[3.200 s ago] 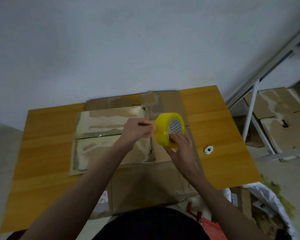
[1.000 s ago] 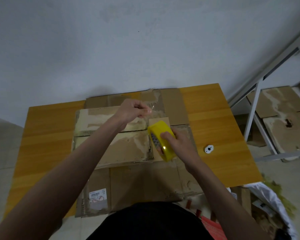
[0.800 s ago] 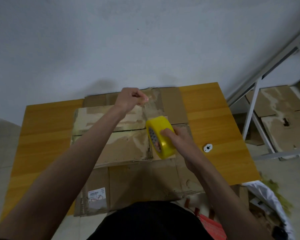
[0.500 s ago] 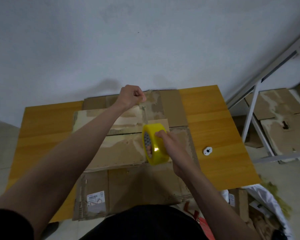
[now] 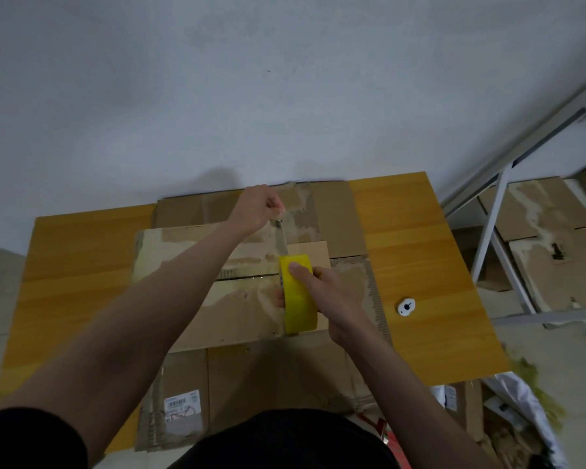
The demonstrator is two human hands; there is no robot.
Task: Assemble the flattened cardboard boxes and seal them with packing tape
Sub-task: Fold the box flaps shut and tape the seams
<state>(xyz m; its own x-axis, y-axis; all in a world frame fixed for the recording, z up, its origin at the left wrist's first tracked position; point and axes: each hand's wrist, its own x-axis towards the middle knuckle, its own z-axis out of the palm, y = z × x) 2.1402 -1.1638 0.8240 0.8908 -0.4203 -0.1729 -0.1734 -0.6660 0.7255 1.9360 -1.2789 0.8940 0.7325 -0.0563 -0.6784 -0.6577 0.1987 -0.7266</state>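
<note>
My right hand (image 5: pixel 332 299) grips the yellow roll of packing tape (image 5: pixel 297 294), the thumb on its outer face and the other fingers around it, and the roll stands on its edge over the right end of the cardboard box (image 5: pixel 224 286). This box lies in the middle of the wooden table (image 5: pixel 420 252), on top of a bigger flattened cardboard sheet (image 5: pixel 274 370) which reaches the near edge of the table. My left hand (image 5: pixel 257 209) is closed as a fist beyond the far edge of the box and pinches the free end of the tape strip (image 5: pixel 281 238). The clear strip runs from this hand to the roll, across the right end of the box. The two hands are well apart. A small white round object (image 5: pixel 405 306) lies on the table to the right of the box, and a white metal rack (image 5: pixel 487 252) stands to the right of the table
</note>
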